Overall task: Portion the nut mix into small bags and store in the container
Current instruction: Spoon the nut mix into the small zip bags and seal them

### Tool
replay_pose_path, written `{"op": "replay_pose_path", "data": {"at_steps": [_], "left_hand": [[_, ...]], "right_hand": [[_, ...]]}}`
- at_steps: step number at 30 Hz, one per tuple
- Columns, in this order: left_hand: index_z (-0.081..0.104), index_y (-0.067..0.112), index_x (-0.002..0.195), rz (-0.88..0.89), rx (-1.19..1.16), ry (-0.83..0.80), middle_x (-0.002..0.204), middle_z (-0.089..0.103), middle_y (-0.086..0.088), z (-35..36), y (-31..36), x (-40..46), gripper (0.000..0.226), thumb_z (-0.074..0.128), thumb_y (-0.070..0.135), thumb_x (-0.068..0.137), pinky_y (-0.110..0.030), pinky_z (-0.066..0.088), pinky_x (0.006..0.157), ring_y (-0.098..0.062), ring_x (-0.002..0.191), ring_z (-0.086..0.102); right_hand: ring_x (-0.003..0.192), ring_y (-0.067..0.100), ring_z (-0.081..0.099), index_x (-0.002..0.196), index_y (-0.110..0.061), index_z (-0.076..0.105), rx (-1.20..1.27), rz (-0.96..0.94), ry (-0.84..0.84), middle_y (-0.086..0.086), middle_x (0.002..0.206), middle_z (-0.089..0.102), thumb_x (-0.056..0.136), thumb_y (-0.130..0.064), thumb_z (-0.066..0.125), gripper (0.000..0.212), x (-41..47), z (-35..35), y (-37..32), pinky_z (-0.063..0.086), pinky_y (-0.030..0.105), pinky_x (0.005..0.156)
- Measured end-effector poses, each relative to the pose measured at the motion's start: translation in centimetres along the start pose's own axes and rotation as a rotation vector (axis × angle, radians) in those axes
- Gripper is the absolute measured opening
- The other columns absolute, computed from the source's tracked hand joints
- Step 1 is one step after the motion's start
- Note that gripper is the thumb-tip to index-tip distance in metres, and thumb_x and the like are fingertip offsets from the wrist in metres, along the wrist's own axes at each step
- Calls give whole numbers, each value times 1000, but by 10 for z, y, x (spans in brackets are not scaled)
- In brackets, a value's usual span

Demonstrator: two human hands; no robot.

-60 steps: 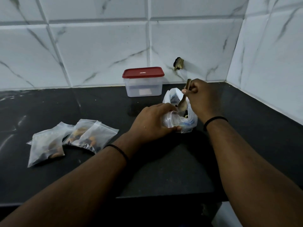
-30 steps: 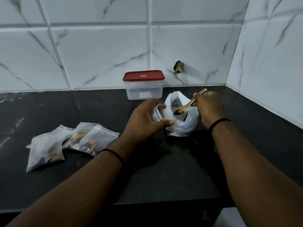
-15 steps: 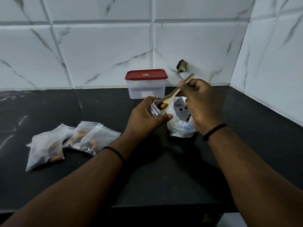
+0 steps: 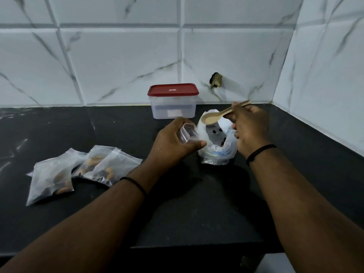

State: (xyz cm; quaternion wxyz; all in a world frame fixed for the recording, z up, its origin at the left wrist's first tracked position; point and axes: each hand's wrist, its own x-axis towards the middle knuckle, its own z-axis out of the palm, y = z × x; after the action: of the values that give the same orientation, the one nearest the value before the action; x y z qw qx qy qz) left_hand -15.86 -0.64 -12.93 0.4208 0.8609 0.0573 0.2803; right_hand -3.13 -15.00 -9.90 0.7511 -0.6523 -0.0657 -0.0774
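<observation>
- Fingers of the left hand (image 4: 173,142) curled around a small bag (image 4: 188,134), mid-frame.
- Right hand (image 4: 250,129) pinched a wooden spoon (image 4: 216,116) above the nut-mix bag (image 4: 216,152).
- Lidded container (image 4: 173,101) stood behind, against the wall; bare counter (image 4: 197,203) lay at the lower centre.

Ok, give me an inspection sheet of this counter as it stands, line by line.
Surface: black stone counter, pale specks.
Job's things: three filled clear zip bags lying left; clear plastic container with red lid, lid on, by the wall; large open white plastic bag of nut mix; small open clear bag; empty wooden spoon above the large bag.
Clutter: nothing seen.
Grippers: left hand holds the small bag; right hand grips the spoon.
Cables: nothing seen.
Surroundings: white marbled wall tiles; brass fitting on the wall.
</observation>
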Motion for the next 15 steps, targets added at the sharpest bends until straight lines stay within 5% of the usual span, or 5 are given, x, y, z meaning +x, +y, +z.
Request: {"op": "replay_pose_path", "data": {"at_steps": [4,9,15], "left_hand": [[57,36,109,7,27,-104,112,61,17,2,3,-2,50,86,43,69,-13,46,77,-3,101,59],[60,36,106,4,82,-171,114,62,17,3,4,-4,49,88,40,67,-25,54,88,-6,103,60],[58,36,107,-13,115,-169,118,60,14,3,6,-5,49,87,36,69,-30,53,94,-7,108,57]], "right_hand": [[66,18,68,76,-15,66,-305,-177,32,-3,69,70,85,-36,70,23,20,-14,13,57,42,68],[65,12,57,70,-20,56,-509,-271,-195,-7,68,60,91,-26,69,26,20,-7,24,49,33,69],[72,24,74,70,-11,62,-527,-61,-339,6,71,74,89,-22,70,23,20,-5,24,59,43,82]]}}
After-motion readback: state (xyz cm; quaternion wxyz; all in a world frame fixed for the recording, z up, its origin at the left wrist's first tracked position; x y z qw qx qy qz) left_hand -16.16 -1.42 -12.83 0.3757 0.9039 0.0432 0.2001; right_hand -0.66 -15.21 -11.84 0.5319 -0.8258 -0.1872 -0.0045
